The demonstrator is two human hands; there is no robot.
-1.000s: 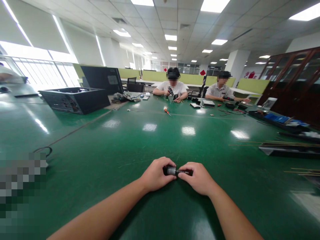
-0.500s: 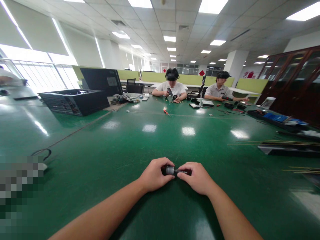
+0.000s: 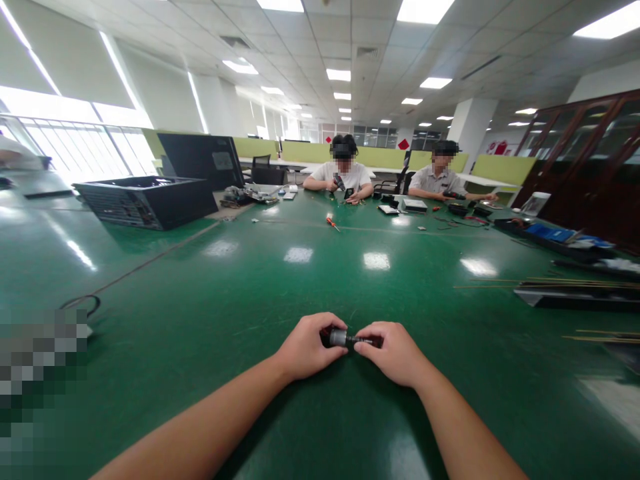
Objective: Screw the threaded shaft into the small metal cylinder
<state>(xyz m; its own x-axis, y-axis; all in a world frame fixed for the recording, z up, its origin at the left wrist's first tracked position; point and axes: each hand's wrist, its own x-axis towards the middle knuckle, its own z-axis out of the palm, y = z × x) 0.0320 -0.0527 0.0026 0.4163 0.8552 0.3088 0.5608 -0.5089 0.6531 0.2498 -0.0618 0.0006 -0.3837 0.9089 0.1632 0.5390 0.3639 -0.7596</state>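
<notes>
My left hand (image 3: 305, 348) is wrapped round the body of what looks like a power drill (image 3: 338, 337), dark with a grey collar, lying sideways just above the green table (image 3: 280, 287). From its right end a slim dark drill bit (image 3: 358, 341) runs toward my right hand (image 3: 393, 350). Thumb and fingers of that hand are closed around the bit's outer end, which they partly cover. Most of the drill is hidden behind my left palm.
Across the table a person (image 3: 345, 175) holds a drill; another person (image 3: 437, 180) sits to the right. An orange screwdriver (image 3: 331, 223) lies mid-table. A dark computer case (image 3: 150, 203) stands left, black trays (image 3: 575, 297) right.
Both hands keep nearly the same place. The bit end between the right fingers looks slightly different, with more of its dark ribbed shaft showing. The whole view has shifted very slightly.
</notes>
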